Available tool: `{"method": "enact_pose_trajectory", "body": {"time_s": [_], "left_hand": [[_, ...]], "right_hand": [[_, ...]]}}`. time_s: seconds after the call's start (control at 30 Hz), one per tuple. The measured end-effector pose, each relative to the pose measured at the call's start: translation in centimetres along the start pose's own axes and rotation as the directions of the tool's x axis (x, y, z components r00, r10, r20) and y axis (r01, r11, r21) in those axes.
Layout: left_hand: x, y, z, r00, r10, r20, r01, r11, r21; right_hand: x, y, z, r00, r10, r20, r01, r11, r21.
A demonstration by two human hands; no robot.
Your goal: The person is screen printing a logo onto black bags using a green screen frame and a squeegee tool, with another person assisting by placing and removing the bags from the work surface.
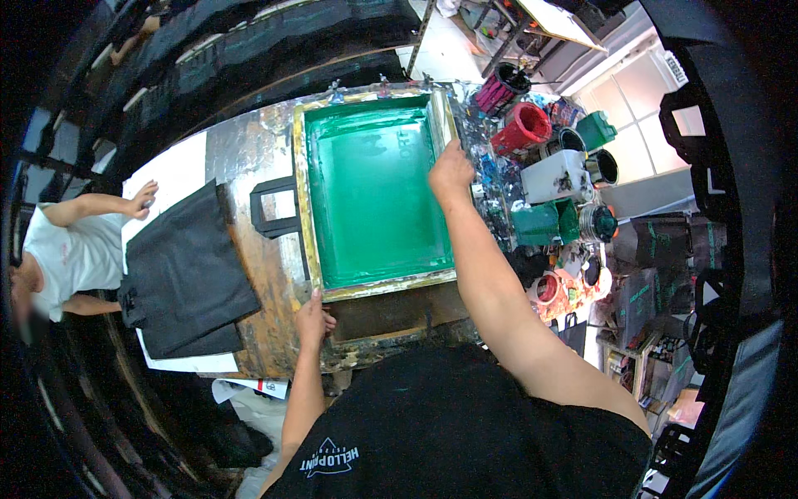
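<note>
A screen-printing frame (378, 290) with a green-coated mesh lies on the worktable before me. My left hand (313, 322) is closed on its near left corner. Farther up, my right hand (452, 173) is closed on the right rail, its fingertips partly hidden. A pale strip (440, 116) runs along the inside of that rail near the far corner. From under the left side sticks the handle of a black tote bag (264, 226); the frame covers the rest of it.
Several black bags (191, 274) lie at the left, where a co-worker in a white shirt (83, 249) stands with one hand (143, 201) over the table. Ink containers crowd the right side, among them a red tub (521, 129) and a white jug (553, 176). Clamps (383, 85) line the far edge.
</note>
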State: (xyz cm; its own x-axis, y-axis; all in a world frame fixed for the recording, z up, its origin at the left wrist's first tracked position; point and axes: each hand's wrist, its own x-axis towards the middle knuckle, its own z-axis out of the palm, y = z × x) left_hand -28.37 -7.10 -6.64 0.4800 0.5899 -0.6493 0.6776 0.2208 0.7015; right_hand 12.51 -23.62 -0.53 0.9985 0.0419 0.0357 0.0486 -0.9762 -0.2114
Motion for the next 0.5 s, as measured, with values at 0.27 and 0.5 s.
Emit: {"method": "enact_pose_trajectory", "body": {"time_s": [0.27,0.5], "left_hand": [[0.5,-0.7,-0.2,0.999,0.021,0.029,-0.021,1.000,0.000],[1.5,0.5,-1.7,0.981,-0.107,0.161,0.092,0.991,0.094]], "right_hand": [[0.2,-3.1,1.8,0.983,-0.183,-0.010,0.179,0.968,-0.177],[1.8,-2.9,-2.2,0.890,-0.450,0.070,0.454,0.889,-0.056]]}}
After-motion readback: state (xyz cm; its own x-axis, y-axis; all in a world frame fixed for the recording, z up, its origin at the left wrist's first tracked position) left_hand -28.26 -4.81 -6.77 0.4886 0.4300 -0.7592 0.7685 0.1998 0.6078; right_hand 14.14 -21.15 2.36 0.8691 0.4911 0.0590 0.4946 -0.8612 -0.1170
